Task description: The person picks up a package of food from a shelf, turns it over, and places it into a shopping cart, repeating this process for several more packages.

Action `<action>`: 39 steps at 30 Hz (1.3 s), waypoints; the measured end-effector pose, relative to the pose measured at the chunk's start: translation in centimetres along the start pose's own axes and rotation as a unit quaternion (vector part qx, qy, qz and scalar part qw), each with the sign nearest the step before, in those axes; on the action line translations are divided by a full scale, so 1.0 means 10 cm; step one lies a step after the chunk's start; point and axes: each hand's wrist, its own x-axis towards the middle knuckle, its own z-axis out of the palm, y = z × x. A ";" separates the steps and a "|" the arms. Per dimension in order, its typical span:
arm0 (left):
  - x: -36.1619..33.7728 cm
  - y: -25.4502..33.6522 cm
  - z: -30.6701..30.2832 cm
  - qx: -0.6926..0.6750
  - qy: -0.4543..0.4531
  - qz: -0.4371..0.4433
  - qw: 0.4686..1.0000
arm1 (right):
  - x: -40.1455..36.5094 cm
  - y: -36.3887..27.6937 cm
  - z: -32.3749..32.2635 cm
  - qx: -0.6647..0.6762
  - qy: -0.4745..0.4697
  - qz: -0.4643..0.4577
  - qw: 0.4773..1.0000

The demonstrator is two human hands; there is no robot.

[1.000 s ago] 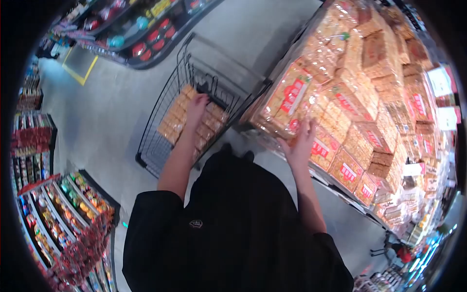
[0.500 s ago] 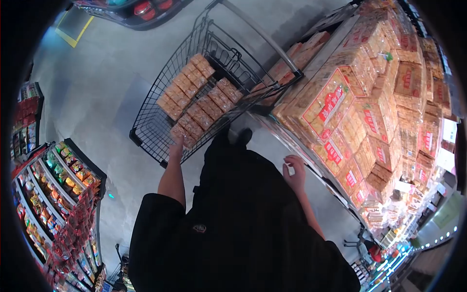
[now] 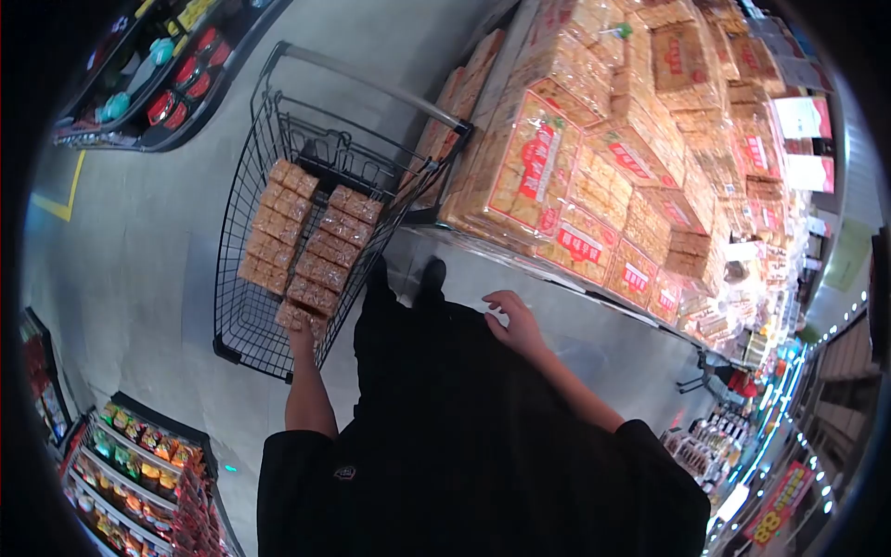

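Note:
My left hand (image 3: 301, 342) is at the near end of the shopping cart (image 3: 227, 269), its fingers gripping a clear-wrapped pastry pack (image 3: 299, 317). That pack sits at the near end of the right-hand row of golden-brown pastry packs (image 3: 325, 257). A second row of pastry packs (image 3: 275, 227) lies beside it, to the left. My right hand (image 3: 511, 317) hangs in front of my body, fingers loosely bent and thumb apart, with nothing in it. The stacked pastry display (image 3: 534, 158) is nearest to it.
The cart's handle (image 3: 371, 84) is at its far end, close to the display. A shelf with red and teal goods (image 3: 176, 88) stands at upper left. Snack racks (image 3: 139, 464) are at lower left. Grey floor (image 3: 148, 260) lies left of the cart.
The view has shifted, so the cart and display appear further left. My left hand has moved onto the end pastry pack. My right hand is still empty, its fingers loosely bent.

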 end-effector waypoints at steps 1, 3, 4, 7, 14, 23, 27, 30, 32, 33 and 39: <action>-0.11 0.08 -0.07 -0.034 -0.017 -0.005 0.999 | 0.01 -0.04 -0.02 -0.008 -0.002 -0.011 1.000; 0.06 -0.18 -0.15 0.006 -0.030 0.024 0.999 | 0.04 -0.04 -0.03 -0.013 0.000 -0.042 0.999; -0.01 -0.06 -0.23 0.039 -0.037 0.003 0.999 | 0.06 -0.03 -0.03 -0.010 0.004 -0.062 0.998; -0.16 0.10 -0.43 0.067 -0.040 0.012 0.997 | 0.11 0.01 -0.05 -0.003 0.006 -0.090 0.996; -1.70 1.45 -1.19 0.010 -0.099 0.037 0.994 | 0.33 -0.05 -0.11 0.109 -0.027 -0.123 0.986; -3.13 2.71 -1.84 -0.150 -0.194 0.164 0.956 | 0.48 -0.58 -0.57 0.178 -0.093 -0.159 0.967; -3.18 2.88 -1.64 -0.217 -0.327 0.239 0.888 | 0.45 -0.60 -0.74 0.269 -0.110 -0.114 0.950; -3.16 3.07 -1.24 -0.276 -0.430 0.252 0.822 | 0.37 -0.55 -1.02 0.384 -0.173 -0.085 0.903; -3.11 3.33 -0.94 -0.238 -0.481 0.244 0.808 | 0.26 -0.44 -1.20 0.411 -0.175 -0.106 0.888; -3.11 3.49 -0.77 -0.216 -0.508 0.238 0.799 | 0.21 -0.35 -1.29 0.419 -0.149 -0.066 0.893; -3.52 4.52 0.37 0.032 -0.480 0.324 0.815 | -0.26 0.19 -1.86 0.483 0.027 -0.031 0.875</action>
